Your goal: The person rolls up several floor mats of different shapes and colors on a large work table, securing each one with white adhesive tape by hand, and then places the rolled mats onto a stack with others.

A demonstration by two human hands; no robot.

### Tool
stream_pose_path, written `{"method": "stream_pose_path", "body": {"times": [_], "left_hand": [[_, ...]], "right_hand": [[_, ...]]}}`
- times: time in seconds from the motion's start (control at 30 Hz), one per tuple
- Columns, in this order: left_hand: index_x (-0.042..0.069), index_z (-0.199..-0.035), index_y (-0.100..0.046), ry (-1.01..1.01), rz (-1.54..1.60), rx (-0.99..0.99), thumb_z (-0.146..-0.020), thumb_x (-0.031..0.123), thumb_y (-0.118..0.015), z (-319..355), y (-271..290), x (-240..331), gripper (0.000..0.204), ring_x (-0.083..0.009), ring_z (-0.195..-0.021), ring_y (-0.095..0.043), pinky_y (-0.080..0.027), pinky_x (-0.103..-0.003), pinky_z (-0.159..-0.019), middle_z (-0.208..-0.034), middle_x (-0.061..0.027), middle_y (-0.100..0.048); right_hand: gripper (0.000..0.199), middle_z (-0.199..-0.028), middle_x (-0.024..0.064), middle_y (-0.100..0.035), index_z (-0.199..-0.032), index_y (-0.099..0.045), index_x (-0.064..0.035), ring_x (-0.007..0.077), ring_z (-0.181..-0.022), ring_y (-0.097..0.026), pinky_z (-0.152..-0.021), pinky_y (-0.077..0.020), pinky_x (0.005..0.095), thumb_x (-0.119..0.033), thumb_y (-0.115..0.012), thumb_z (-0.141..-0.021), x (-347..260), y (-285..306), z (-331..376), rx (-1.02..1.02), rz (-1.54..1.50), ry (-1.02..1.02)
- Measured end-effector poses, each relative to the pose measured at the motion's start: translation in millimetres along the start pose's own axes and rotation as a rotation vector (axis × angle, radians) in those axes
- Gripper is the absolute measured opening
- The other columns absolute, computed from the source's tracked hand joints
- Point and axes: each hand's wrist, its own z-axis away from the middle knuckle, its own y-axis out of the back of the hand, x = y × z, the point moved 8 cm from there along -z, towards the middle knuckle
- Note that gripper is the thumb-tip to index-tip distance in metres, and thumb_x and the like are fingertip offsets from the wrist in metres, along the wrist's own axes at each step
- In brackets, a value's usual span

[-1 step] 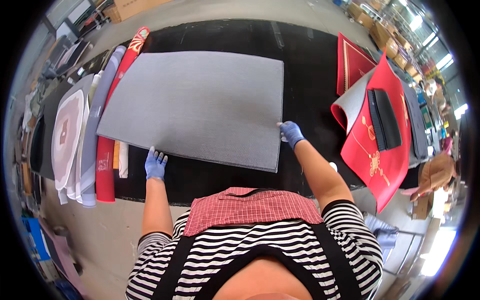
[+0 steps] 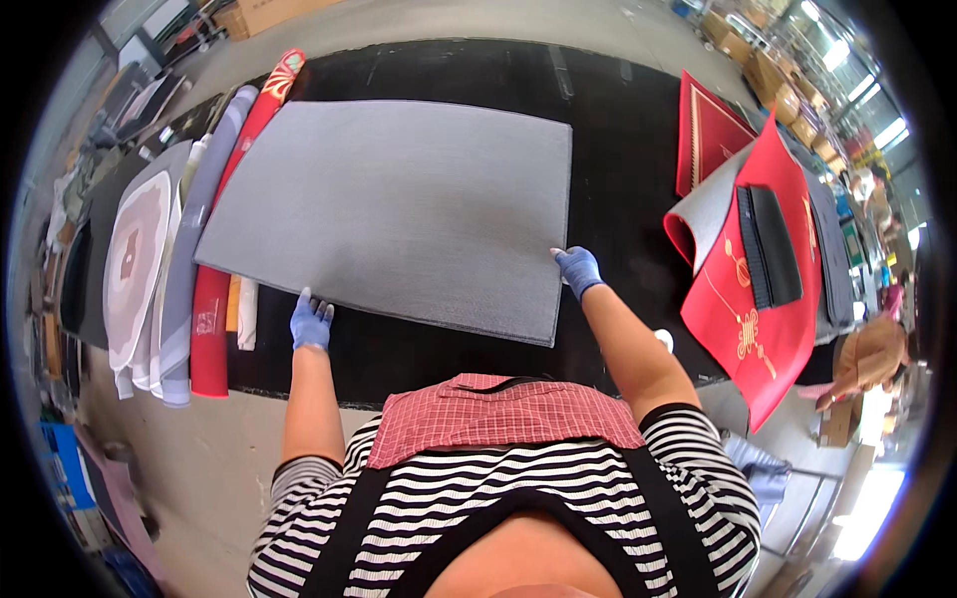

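Two edges of the grey, rectangular, woven-looking mat (image 2: 399, 209) were touched: near, by the blue-gloved left hand (image 2: 311, 323), fingers slightly parted; right, by the blue-gloved right hand (image 2: 579, 269), fingers bunched, grips unclear. It already lay flat beyond the left fingers; neither hand was clear of it.

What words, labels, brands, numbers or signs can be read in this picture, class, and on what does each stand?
None can be read clearly enough to quote.
Grey mat: plain top, no text visible.
Red mat at the right: gold knot ornaments, no readable words.
Red roll at the left: shiny patch, nothing readable on it.
Cardboard box at the top: faint marks, too blurred to read.
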Motion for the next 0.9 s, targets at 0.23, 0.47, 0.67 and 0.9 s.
{"method": "stream_pose_path", "body": {"times": [0.23,0.47,0.67,0.9], "left_hand": [[-0.001,-0.133,-0.058,-0.143,-0.672,0.223,-0.084,0.044,-0.074,-36,-66,9,0.068,-0.0317,-0.118,-0.062,-0.05,-0.044,-0.093,-0.131,-0.0176,-0.064],[0.005,-0.133,-0.06,-0.2,-1.761,0.04,-0.093,0.038,-0.063,-11,-144,-36,0.051,-0.0373,-0.124,-0.059,-0.046,-0.053,-0.099,-0.137,-0.0218,-0.059],[0.011,-0.14,-0.051,0.032,-0.554,-0.367,-0.091,0.034,-0.07,-4,-261,-61,0.057,-0.0379,-0.129,-0.052,-0.047,-0.06,-0.097,-0.144,-0.0184,-0.052],[-0.003,-0.12,-0.065,-0.358,-1.18,-0.263,-0.085,0.016,-0.077,-63,-199,-37,0.041,-0.028,-0.1,-0.068,-0.053,-0.041,-0.089,-0.111,-0.0168,-0.071]], "right_hand": [[0.034,-0.086,0.0084,-0.071,-0.1,-0.071,-0.005,0.0275,-0.073,-0.067,-0.073,-0.0564,0.0406,-0.037,-0.073,-0.091,-11,-33,4,-0.3,-0.867,-0.298],[0.032,-0.092,0.0108,-0.07,-0.097,-0.071,0.0028,0.0214,-0.081,-0.064,-0.079,-0.052,0.0342,-0.028,-0.068,-0.091,-21,75,40,0.221,-1.242,-0.136],[0.029,-0.087,0.0089,-0.067,-0.094,-0.07,-0.0007,0.0197,-0.075,-0.062,-0.07,-0.0515,0.0344,-0.03,-0.067,-0.093,90,32,52,0.336,-1.19,-0.099],[0.043,-0.079,0.0081,-0.064,-0.098,-0.071,-0.0001,0.0145,-0.069,-0.061,-0.069,-0.0528,0.0302,-0.043,-0.065,-0.097,-85,-112,233,-0.829,-0.769,-0.113]]}}
